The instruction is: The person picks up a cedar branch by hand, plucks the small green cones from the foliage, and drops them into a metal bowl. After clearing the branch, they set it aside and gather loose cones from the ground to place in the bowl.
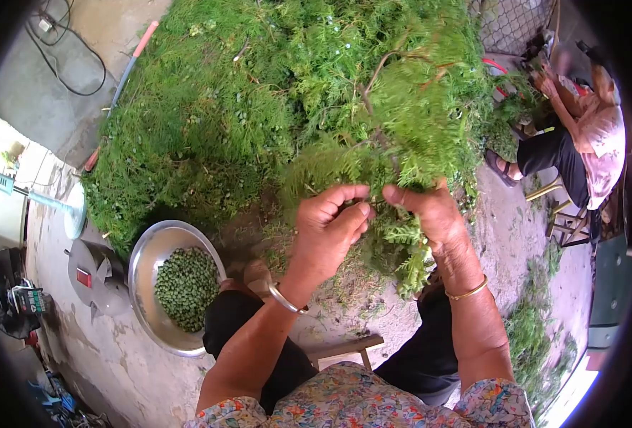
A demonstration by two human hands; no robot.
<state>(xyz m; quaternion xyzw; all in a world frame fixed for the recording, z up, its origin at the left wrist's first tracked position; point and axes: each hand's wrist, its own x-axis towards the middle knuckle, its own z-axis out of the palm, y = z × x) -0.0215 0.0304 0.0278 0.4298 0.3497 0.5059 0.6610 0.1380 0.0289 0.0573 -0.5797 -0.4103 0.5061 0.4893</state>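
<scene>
My right hand [433, 215] is closed around a leafy evergreen branch [430, 107]. Its feathery green sprays fan out above the hand, partly smeared by motion, and a tuft hangs below the palm. Close beside it, my left hand [332, 227] has its thumb and fingers curled in a pinch near the stems; what sits between the fingertips is too small to make out. A large pile of cut evergreen branches [209, 107] spreads in front of both hands. To the left stands a metal bowl [141, 285] with many small green cones or berries [187, 289] in it.
At the right another person [579, 135] sits on a low stool, hands at some greenery. A standing fan [75, 208] and a grey metal container [98, 274] are left of the bowl. Loose sprigs [533, 335] litter the floor at right. A long-handled tool [127, 71] lies along the pile.
</scene>
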